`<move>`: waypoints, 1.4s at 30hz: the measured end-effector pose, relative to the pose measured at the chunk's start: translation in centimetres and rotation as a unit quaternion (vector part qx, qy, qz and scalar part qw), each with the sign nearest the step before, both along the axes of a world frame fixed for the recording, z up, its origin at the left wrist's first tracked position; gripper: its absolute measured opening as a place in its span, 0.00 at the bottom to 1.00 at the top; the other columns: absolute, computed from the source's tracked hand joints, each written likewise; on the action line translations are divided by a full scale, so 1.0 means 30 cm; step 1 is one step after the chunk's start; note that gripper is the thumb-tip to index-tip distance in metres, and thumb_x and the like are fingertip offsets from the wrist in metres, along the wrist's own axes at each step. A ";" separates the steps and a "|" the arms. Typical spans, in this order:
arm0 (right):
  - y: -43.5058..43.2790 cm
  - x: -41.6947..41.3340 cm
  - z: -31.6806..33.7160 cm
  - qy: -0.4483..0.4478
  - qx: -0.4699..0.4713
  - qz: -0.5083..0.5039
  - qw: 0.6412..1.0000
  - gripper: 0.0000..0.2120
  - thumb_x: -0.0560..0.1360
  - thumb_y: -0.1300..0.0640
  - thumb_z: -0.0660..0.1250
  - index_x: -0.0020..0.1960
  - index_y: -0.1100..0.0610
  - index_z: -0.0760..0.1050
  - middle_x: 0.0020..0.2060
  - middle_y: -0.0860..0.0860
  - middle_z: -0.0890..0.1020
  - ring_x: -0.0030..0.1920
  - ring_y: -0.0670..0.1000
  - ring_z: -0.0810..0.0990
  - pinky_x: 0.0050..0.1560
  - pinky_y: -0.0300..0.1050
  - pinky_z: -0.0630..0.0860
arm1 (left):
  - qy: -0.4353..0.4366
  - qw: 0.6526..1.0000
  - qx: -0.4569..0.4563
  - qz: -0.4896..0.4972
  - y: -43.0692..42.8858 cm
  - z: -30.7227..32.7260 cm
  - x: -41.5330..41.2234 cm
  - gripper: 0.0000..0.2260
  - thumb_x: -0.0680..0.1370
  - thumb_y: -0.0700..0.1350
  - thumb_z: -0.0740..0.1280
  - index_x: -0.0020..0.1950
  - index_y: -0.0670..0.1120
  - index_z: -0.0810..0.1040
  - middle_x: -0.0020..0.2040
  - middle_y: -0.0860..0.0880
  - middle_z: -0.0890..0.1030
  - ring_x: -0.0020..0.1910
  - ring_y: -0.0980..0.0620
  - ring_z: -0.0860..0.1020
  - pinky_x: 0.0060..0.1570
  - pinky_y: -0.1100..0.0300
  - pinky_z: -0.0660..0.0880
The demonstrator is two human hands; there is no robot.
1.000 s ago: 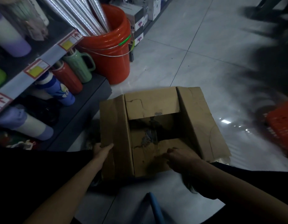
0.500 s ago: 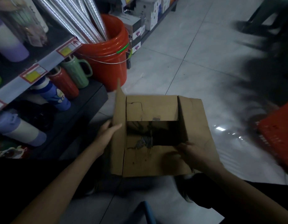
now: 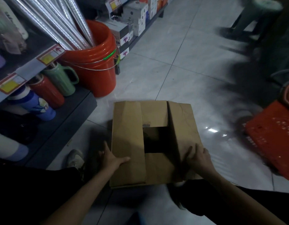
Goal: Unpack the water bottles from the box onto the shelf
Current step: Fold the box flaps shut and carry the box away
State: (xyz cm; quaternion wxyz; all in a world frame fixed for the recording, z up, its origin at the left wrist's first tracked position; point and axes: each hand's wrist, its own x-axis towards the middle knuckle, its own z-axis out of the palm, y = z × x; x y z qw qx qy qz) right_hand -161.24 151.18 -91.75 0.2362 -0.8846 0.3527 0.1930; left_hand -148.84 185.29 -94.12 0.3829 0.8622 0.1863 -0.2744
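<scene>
A brown cardboard box (image 3: 127,140) stands on the tiled floor in front of me, its flaps folded down over the top. Only a dark square gap shows in the middle, and I see no bottle inside. My left hand (image 3: 112,157) lies flat on the near corner of the left flap, pressing it down. On the right flap, near its front edge, rests my right hand (image 3: 197,157) with fingers spread. The dark bottom shelf (image 3: 70,120) at the left carries a green mug-shaped bottle (image 3: 62,78), a red bottle (image 3: 48,93) and a blue-and-white bottle (image 3: 35,106).
An orange bucket (image 3: 95,65) full of silver foil rolls stands at the shelf's end. An orange plastic basket (image 3: 273,135) sits on the floor at the right. Small boxed goods (image 3: 134,18) line a far shelf. Another person's blurred legs (image 3: 247,21) are top right. My shoe (image 3: 75,158) is beside the box.
The box's flaps, open a second ago, are now folded down over the opening. My left hand pushed the left flap over and both hands now rest on top.
</scene>
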 end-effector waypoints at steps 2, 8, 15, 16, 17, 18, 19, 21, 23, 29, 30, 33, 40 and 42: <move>-0.054 0.001 -0.019 0.033 0.058 -0.074 0.995 0.50 0.67 0.31 0.68 0.78 0.58 0.58 0.69 0.64 0.70 0.68 0.65 0.71 0.65 0.58 0.72 | 0.077 0.994 -0.054 0.047 -0.002 -0.002 0.016 0.69 0.55 0.54 0.87 0.84 0.48 0.46 0.80 0.40 0.63 0.76 0.39 0.66 0.72 0.42 0.68; -0.069 0.002 0.047 -0.044 0.075 -0.214 0.973 0.28 0.75 0.46 0.74 0.63 0.64 0.70 0.50 0.60 0.78 0.47 0.60 0.78 0.47 0.49 0.73 | 0.116 0.976 -0.139 0.121 0.028 -0.035 -0.027 0.39 0.63 0.47 0.85 0.69 0.40 0.71 0.63 0.39 0.80 0.57 0.40 0.81 0.55 0.48 0.80; 0.032 0.030 0.170 -0.171 -0.081 -0.151 0.970 0.15 0.76 0.51 0.71 0.57 0.56 0.70 0.47 0.56 0.81 0.48 0.63 0.81 0.46 0.52 0.76 | 0.063 0.982 -0.128 0.126 -0.004 -0.022 -0.018 0.38 0.67 0.45 0.83 0.71 0.39 0.68 0.65 0.40 0.78 0.63 0.40 0.78 0.58 0.51 0.77; 0.049 0.041 0.182 -0.191 -0.092 -0.121 0.970 0.14 0.77 0.52 0.69 0.57 0.56 0.69 0.46 0.57 0.81 0.48 0.64 0.82 0.44 0.52 0.75 | 0.056 0.982 -0.125 0.128 -0.008 -0.029 -0.013 0.39 0.67 0.46 0.83 0.71 0.39 0.68 0.66 0.40 0.78 0.63 0.40 0.78 0.59 0.50 0.77; 0.073 0.053 0.201 -0.201 -0.098 -0.096 0.970 0.12 0.78 0.53 0.67 0.56 0.55 0.67 0.43 0.58 0.81 0.46 0.64 0.82 0.42 0.52 0.74 | 0.055 0.983 -0.122 0.128 -0.009 -0.036 -0.007 0.39 0.66 0.46 0.84 0.71 0.39 0.68 0.66 0.39 0.78 0.64 0.40 0.78 0.60 0.49 0.77; 0.095 0.069 0.211 -0.201 -0.100 -0.080 0.971 0.10 0.79 0.55 0.64 0.54 0.54 0.64 0.41 0.58 0.79 0.44 0.64 0.81 0.40 0.52 0.71 | 0.057 0.983 -0.120 0.128 -0.012 -0.035 -0.002 0.39 0.66 0.46 0.84 0.71 0.38 0.68 0.66 0.38 0.78 0.64 0.39 0.78 0.60 0.49 0.77; 0.122 0.084 0.227 -0.196 -0.093 -0.073 0.973 0.09 0.79 0.57 0.62 0.54 0.54 0.63 0.41 0.58 0.79 0.44 0.64 0.81 0.40 0.51 0.70 | 0.059 0.983 -0.117 0.129 -0.014 -0.031 0.005 0.40 0.66 0.46 0.84 0.72 0.38 0.68 0.67 0.38 0.77 0.64 0.39 0.77 0.60 0.50 0.76; 0.171 0.111 0.250 -0.189 -0.062 -0.066 0.978 0.13 0.77 0.63 0.61 0.59 0.55 0.65 0.47 0.61 0.80 0.48 0.65 0.81 0.43 0.51 0.69 | 0.064 0.982 -0.118 0.132 -0.018 -0.030 0.018 0.44 0.65 0.46 0.84 0.74 0.36 0.66 0.69 0.38 0.76 0.66 0.39 0.77 0.62 0.49 0.76; 0.206 0.137 0.265 -0.192 0.000 -0.072 0.979 0.22 0.75 0.68 0.60 0.67 0.55 0.66 0.53 0.61 0.81 0.54 0.65 0.80 0.47 0.48 0.67 | 0.070 0.980 -0.129 0.137 -0.023 -0.028 0.027 0.47 0.63 0.48 0.85 0.75 0.36 0.65 0.69 0.38 0.77 0.66 0.40 0.77 0.64 0.47 0.76; 0.339 0.207 0.204 -0.199 0.236 -0.070 0.949 0.22 0.81 0.48 0.66 0.72 0.56 0.72 0.59 0.52 0.80 0.59 0.52 0.79 0.62 0.46 0.74 | 0.083 0.974 -0.133 0.162 -0.028 -0.053 0.029 0.39 0.66 0.40 0.83 0.72 0.33 0.68 0.66 0.37 0.78 0.65 0.40 0.78 0.60 0.54 0.75; 0.351 0.204 0.177 -0.158 0.245 -0.042 0.956 0.22 0.82 0.47 0.65 0.70 0.58 0.74 0.55 0.53 0.79 0.57 0.52 0.78 0.59 0.44 0.73 | 0.080 0.975 -0.134 0.156 -0.031 -0.059 0.028 0.39 0.68 0.39 0.82 0.74 0.33 0.66 0.68 0.37 0.77 0.67 0.40 0.77 0.61 0.54 0.73; 0.326 0.161 0.102 -0.006 0.094 0.151 0.984 0.29 0.79 0.36 0.55 0.74 0.49 0.71 0.66 0.59 0.72 0.71 0.61 0.67 0.69 0.48 0.66 | 0.080 0.978 -0.142 0.132 -0.034 -0.083 0.008 0.50 0.73 0.49 0.79 0.82 0.38 0.50 0.80 0.38 0.62 0.79 0.41 0.63 0.74 0.52 0.63; 0.233 0.130 0.000 -0.022 0.119 -0.044 0.992 0.55 0.66 0.39 0.79 0.81 0.51 0.51 0.75 0.60 0.63 0.70 0.64 0.71 0.67 0.53 0.71 | 0.023 0.977 -0.157 0.143 -0.040 -0.142 -0.002 0.49 0.72 0.53 0.78 0.82 0.40 0.52 0.80 0.39 0.63 0.78 0.41 0.63 0.72 0.53 0.63; 0.189 0.137 -0.057 -0.028 0.200 -0.100 0.974 0.56 0.59 0.40 0.85 0.78 0.48 0.58 0.70 0.56 0.74 0.66 0.61 0.76 0.66 0.53 0.75 | 0.011 0.973 -0.144 0.178 -0.038 -0.145 -0.003 0.42 0.68 0.51 0.82 0.75 0.38 0.67 0.66 0.40 0.77 0.69 0.41 0.75 0.61 0.55 0.71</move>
